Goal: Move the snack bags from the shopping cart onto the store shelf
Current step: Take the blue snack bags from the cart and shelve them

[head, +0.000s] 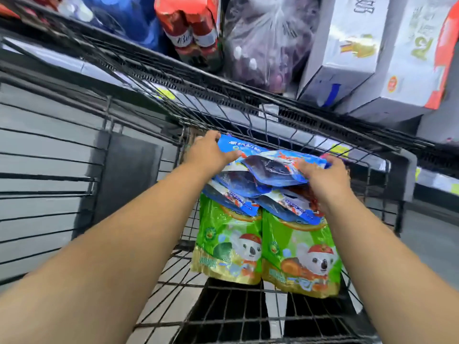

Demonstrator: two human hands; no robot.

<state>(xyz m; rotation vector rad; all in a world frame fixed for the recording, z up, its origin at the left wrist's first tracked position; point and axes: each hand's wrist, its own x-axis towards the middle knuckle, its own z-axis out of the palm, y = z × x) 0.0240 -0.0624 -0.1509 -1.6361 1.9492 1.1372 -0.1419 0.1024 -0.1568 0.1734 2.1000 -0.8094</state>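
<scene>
Left hand (211,155) grips the 9 o'clock end and right hand (325,181) the 3 o'clock end of the blue snack bags (263,170), stacked crosswise on green snack bags (300,254) in the shopping cart (407,160), with the store shelf (347,126) at 12 o'clock.

White cartons (347,50), red bottle pack (192,26)

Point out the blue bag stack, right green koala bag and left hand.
blue bag stack (270,167), head view, top bag's dark panel.
right green koala bag (300,254), head view, printed front.
left hand (208,155), head view, its back.
</scene>
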